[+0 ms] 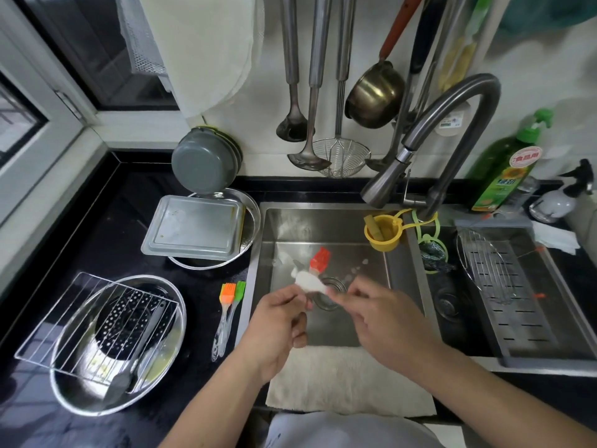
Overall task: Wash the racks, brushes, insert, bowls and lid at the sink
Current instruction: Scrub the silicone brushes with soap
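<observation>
Red silicone pastry brush [319, 260] over steel sink [326, 221], both hands' grip pinching it: left hand [277, 321], right hand [381, 315], probably soaping with white foamy pad [308, 281]. Unwashed on black worktop [106, 227]: orange-and-green brushes [231, 294], wire rack [97, 321], bowls.

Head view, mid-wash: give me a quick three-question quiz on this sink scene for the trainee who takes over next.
1. True or false: the red brush is over the left sink basin, in the person's hands.
2. How many brushes lie on the counter just left of the sink?
A. none B. two C. four
3. Fill in: the wire rack rests across the rim of the steel ____.

Key
1. True. The left hand and right hand work it with white foam.
2. B, the orange brush and green brush.
3. bowl
</observation>
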A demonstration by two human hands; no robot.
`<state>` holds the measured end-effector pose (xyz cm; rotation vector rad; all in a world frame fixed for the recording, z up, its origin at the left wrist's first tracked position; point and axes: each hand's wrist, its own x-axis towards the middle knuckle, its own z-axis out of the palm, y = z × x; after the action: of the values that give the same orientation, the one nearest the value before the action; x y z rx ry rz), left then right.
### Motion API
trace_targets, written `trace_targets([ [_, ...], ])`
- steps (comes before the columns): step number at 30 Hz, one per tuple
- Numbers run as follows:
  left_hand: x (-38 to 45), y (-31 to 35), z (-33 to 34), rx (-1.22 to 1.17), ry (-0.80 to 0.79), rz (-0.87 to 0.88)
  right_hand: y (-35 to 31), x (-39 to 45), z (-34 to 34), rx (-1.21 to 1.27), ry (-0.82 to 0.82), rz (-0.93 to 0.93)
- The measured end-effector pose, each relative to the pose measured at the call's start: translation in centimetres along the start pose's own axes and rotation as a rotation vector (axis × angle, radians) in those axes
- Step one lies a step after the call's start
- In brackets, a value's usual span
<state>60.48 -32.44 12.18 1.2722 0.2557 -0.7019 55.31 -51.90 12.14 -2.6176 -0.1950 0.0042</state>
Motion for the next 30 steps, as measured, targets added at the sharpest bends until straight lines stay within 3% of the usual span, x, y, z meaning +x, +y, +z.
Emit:
trace_targets([
  [4, 0.0, 0.1, -0.1, 0.032, -0.004, -0.006, 1.0, 1.3, -0.8, -0.053, 0.096, 0.079],
  [8, -0.4, 0.4, 0.0, -0.004, -0.024, -0.004, -0.6, 0.5, -0.1, -0.009, -0.038, -0.087],
  [12, -0.5, 0.4, -0.1, -0.126, -0.120, 0.003, 0.7, 1.8, -0.4, -0.029, 0.064, 0.043],
  [15, -0.6, 0.4, -0.7, -0.228, -0.225, 0.005, -1.0, 0.6, -0.1, 0.041, -0.065, -0.101],
  [17, -0.4, 0.2, -1.3, -0.289, -0.278, -0.012, -0.7, 1.0, -0.3, 0.015, -0.046, -0.104],
  [20, -0.2, 0.1, -1.9, -0.376, -0.308, -0.055, 0.6, 2.3, -1.3, -0.027, 0.070, 0.027],
  [24, -0.1, 0.2, -2.2, -0.411, -0.313, -0.032, -1.3, 0.4, -0.7, 0.009, -0.107, -0.171],
  [27, 0.1, 0.3, -2.2, -0.450, -0.333, -0.055, 0.2, 2.2, -1.2, -0.008, 0.051, -0.021],
  [30, 0.0, 0.5, -2.0, -0.495, -0.330, -0.042, -0.8, 1.1, -0.5, 0.041, -0.046, -0.099],
])
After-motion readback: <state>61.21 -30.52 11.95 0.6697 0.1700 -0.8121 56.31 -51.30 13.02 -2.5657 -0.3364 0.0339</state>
